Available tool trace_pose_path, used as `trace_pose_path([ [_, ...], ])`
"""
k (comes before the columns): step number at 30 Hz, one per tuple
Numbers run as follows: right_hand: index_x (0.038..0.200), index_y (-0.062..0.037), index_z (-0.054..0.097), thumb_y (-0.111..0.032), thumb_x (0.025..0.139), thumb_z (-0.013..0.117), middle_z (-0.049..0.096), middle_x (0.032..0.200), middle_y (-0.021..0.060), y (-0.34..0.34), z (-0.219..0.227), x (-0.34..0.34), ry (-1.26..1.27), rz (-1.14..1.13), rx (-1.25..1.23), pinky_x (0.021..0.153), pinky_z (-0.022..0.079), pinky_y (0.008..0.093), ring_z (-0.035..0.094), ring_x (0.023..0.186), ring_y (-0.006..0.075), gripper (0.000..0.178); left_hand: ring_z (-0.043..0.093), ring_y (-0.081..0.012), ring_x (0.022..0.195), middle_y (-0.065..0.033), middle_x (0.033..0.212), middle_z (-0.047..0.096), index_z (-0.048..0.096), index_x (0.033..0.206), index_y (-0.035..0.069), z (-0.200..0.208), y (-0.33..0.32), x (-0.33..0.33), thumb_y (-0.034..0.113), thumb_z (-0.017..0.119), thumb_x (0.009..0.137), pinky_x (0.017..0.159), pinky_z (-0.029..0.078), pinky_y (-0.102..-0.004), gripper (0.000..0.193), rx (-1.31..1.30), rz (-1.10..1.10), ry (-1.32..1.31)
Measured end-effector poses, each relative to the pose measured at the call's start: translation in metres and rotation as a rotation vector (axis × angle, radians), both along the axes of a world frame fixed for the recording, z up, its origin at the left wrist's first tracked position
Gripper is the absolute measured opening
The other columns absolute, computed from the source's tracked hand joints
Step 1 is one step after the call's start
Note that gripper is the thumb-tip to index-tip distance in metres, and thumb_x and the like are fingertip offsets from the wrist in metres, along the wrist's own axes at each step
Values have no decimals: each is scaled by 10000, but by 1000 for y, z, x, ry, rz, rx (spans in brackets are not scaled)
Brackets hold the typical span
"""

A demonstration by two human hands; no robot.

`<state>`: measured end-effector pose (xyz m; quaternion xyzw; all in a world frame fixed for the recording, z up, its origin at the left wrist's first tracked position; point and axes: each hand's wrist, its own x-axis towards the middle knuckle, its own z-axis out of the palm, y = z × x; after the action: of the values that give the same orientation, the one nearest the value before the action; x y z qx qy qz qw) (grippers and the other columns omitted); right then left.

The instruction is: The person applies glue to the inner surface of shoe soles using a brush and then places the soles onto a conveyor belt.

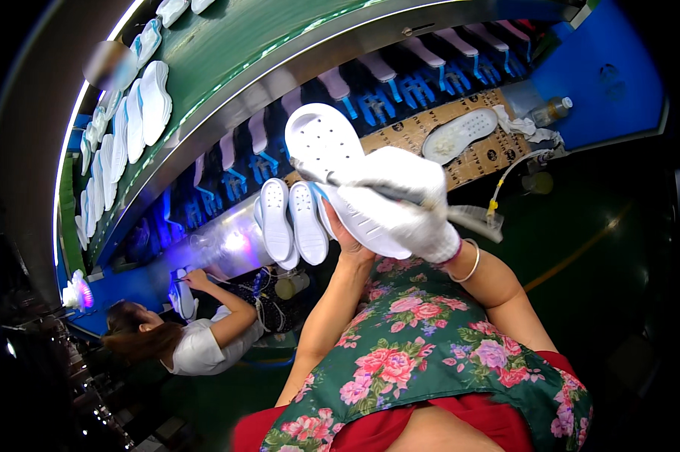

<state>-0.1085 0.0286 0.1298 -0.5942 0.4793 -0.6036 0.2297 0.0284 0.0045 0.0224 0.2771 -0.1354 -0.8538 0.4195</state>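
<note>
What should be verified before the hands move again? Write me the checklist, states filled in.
1. Left hand supporting the white slotted piece: ok, fingers against it.
2. Both hands gloved: not ok; the right hand wears a white glove, the left is bare.
3. Right hand's grip firm: cannot tell; its fingertips are unclear.
4. Loose white sole lying on the cardboard, apart from both hands: ok.
5. Co-worker clear of both hands: ok, off to the left.

Left hand (349, 241) part-hidden, top soles (172, 10) cropped
</note>
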Motion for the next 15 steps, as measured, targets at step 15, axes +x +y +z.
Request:
trace_pose_path([
  [15,1112,-35,724,-49,817,733,660,1238,148,4,-27,27,80,-151,-31,915,533,353,677,1062,280,295,533,-386,1237,-213,1377,512,365,1484,114,2,-31,-14,755,577,812,1012,487,-532,953,-28,-123,533],
])
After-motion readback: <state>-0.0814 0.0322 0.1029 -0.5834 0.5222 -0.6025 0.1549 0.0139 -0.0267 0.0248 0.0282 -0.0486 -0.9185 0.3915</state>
